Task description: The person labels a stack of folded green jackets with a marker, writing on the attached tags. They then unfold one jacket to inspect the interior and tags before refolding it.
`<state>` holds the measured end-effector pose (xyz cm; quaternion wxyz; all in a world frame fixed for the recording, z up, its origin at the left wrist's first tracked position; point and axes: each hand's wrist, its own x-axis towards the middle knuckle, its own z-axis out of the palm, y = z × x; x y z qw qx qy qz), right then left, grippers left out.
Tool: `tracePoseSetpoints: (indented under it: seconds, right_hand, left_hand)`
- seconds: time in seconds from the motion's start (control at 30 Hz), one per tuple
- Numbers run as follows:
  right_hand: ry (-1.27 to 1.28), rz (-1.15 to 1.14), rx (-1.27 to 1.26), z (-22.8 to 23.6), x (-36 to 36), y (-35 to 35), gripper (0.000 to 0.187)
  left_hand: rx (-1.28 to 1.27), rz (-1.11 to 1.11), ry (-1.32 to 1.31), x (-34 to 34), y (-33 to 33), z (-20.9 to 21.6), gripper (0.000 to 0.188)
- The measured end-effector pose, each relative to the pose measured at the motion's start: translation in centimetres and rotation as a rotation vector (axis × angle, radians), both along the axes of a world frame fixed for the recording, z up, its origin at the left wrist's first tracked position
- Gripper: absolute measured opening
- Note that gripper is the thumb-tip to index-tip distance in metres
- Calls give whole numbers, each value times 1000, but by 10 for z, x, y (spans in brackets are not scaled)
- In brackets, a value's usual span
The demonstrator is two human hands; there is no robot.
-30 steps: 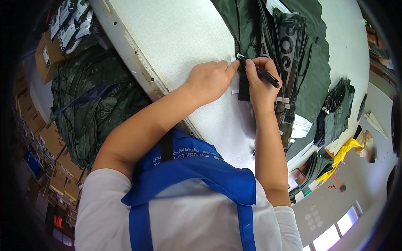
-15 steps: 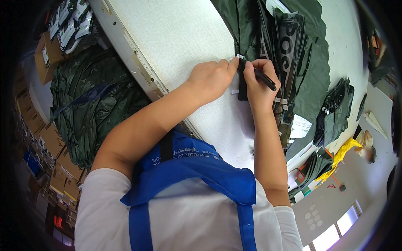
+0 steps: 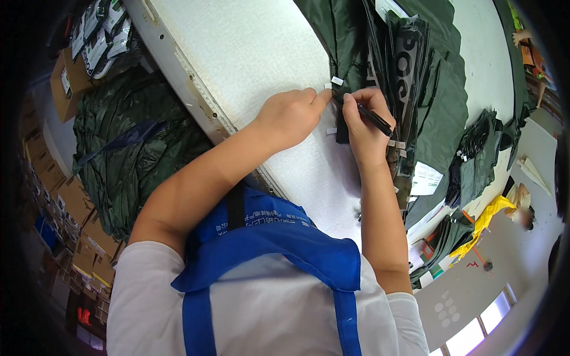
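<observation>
A black pen slants back over my right hand, which is closed around it. Its writing end is hidden by the fingers. My left hand is beside it, fingers bent, with the fingertips on a small white label at the edge of a dark green garment. Another white label stands out on the garment just beyond the fingertips. Below them a narrow dark strip of cloth hangs between the hands, with a further white tag at its left edge.
The garments lie on a white table with a metal edge. Clear-bagged dark clothing and a printed sheet are at right. A heap of dark green garments sits at left, near cardboard boxes. Other people are at far right.
My hands have drawn slightly apart, the left shifting a little left and down. The white label beyond the fingertips shows more fully. The pen remains in my right hand.
</observation>
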<state>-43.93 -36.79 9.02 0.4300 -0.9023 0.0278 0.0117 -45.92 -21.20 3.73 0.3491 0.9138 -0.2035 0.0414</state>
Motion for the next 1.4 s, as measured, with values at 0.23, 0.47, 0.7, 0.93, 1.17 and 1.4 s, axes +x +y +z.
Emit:
tracePoseSetpoints:
  seconds: [0.23,0.47,0.7,0.93,1.17,1.4]
  right_hand:
    - [5,-1,0,-11,0,0,15]
    - [9,-13,-85,-8,2,2,14]
    - [43,-43,339,1,-8,-14,11]
    - [-1,410,-51,35,-15,-24,13]
    - [-129,633,-218,20,-17,-40,15]
    - [-139,652,-225,12,-17,-38,15]
  left_hand:
    - [93,-17,-11,0,-2,-3,35]
    - [104,-25,-6,0,-2,-2,37]
    - [-27,-108,-43,-3,5,-3,35]
    - [48,-257,-181,-26,8,-3,29]
    - [32,-265,-259,-27,9,-6,29]
    - [20,-247,-260,-26,9,-6,27]
